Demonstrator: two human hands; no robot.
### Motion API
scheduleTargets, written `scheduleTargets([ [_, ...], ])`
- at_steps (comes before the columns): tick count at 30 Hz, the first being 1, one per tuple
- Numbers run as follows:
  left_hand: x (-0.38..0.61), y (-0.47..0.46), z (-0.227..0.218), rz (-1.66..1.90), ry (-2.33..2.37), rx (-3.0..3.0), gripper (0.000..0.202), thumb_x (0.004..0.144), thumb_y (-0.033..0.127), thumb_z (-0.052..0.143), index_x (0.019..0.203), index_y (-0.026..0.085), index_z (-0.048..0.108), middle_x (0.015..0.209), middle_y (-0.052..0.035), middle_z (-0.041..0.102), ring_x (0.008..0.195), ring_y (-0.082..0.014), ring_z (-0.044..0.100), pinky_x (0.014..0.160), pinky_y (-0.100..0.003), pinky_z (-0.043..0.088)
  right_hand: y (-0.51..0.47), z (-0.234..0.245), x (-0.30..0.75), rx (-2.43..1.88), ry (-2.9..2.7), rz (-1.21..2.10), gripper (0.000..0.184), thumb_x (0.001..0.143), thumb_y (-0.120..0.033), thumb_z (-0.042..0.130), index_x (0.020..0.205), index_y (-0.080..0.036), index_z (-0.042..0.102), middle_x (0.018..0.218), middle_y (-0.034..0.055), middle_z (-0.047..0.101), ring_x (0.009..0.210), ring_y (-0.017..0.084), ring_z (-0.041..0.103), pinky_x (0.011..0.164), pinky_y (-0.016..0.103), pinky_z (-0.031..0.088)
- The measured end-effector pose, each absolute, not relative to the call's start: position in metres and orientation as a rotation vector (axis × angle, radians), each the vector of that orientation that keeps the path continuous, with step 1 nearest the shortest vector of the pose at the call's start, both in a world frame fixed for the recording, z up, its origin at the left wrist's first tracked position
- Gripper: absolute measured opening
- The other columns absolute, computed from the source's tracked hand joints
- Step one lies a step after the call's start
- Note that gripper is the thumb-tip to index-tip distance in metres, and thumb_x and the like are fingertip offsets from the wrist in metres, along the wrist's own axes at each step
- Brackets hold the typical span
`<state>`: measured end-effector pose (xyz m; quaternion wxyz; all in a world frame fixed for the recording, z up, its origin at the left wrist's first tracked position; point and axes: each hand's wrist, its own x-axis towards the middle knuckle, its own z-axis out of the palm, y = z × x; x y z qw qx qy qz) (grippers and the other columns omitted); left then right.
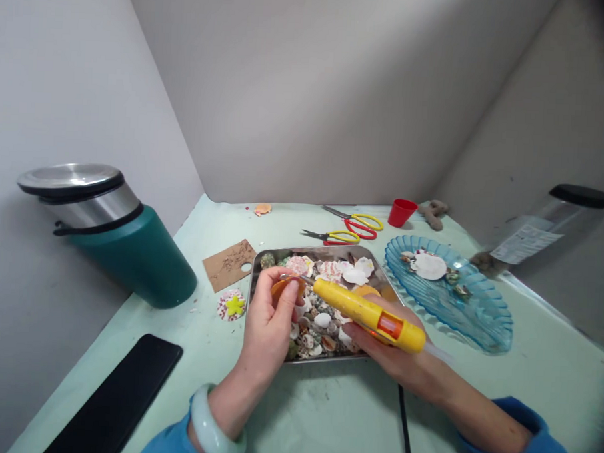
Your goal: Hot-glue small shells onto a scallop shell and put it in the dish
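Note:
My left hand (270,318) pinches a small orange shell (282,287) over the left side of a metal tray (252,281) filled with several seashells. My right hand (394,354) grips a yellow glue gun (368,314), its fingers wrapped under the body. The gun's metal nozzle points left and meets the orange shell. A clear glue stick juts from the back of the gun. A black cord (403,424) runs from under my right hand toward me.
A blue glass dish (478,314) with a few shells lies right of the tray. Behind are two pairs of scissors (354,229) and a red cup (401,212). A green steel-lidded flask (116,238), brown card (229,264), decorated shell (232,305) and black phone (119,399) lie left.

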<state>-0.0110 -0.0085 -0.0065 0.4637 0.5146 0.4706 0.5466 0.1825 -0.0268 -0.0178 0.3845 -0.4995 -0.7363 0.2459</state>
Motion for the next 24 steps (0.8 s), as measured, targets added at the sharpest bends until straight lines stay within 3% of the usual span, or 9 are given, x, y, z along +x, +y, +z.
scheduleTargets([
  [17,-0.0100,-0.0104,-0.0108,1.270,1.172,1.304,0.016,0.092,0.036,0.052,0.101,0.023,0.048,0.076,0.0023,0.056,0.063,-0.0099,0.050,0.054,-0.020,0.041,-0.0268,-0.0188,0.1834,-1.241,-1.931,0.591,0.015,0.087,-0.035,0.061,0.079,-0.023,0.060,0.073,0.0006,0.064,0.063,0.017,0.056,0.057,0.029,0.043],
  [24,-0.0094,-0.0106,-0.0102,1.282,1.175,1.315,0.014,0.093,0.034,0.051,0.100,0.022,0.049,0.075,0.0024,0.056,0.062,-0.0098,0.049,0.053,-0.020,0.039,-0.0277,-0.0175,0.1840,-1.221,-1.971,0.540,0.017,0.088,-0.037,0.060,0.079,-0.022,0.056,0.065,-0.0025,0.060,0.055,0.013,0.053,0.052,0.026,0.041],
])
